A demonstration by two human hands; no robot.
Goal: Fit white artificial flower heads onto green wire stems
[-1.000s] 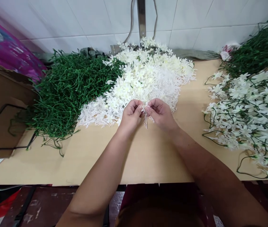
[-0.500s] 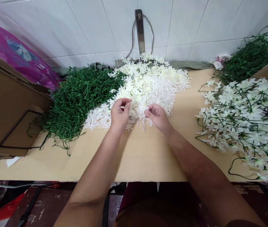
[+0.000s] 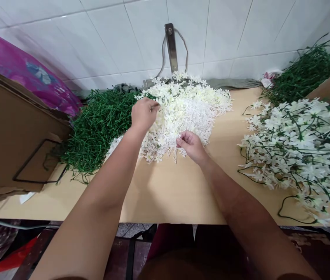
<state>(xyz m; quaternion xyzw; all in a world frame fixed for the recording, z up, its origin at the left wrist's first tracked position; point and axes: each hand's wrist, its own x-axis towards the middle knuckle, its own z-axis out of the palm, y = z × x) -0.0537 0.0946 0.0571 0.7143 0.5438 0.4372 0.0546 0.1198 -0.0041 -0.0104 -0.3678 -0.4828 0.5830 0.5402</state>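
Loose white and cream artificial flower heads [image 3: 173, 103] are heaped against the wall, with thin white flower parts [image 3: 201, 112] spread through the pile. My left hand [image 3: 144, 113] is over the heap's left side, thumb and fingertips pinched together; whatever sits between them is too small to make out. Lower down, at the front edge of the pile, my right hand [image 3: 193, 146] is closed in a pinch, its fingertips against a white background that hides what they hold. Green plastic stems [image 3: 103, 120] lie in a tangled mound just left of my left hand.
Finished-looking white flowers on green stems [image 3: 304, 144] cover the table's right side. More green stems [image 3: 313, 72] rise behind them. A cardboard box [image 3: 13, 132] and a purple bag [image 3: 33, 74] stand at left. A metal bracket [image 3: 171, 48] leans on the tiled wall.
My left hand has moved up and away across the flower heap, toward the green stems. My right hand has stayed nearly in place, still pinched. The view has shifted slightly.
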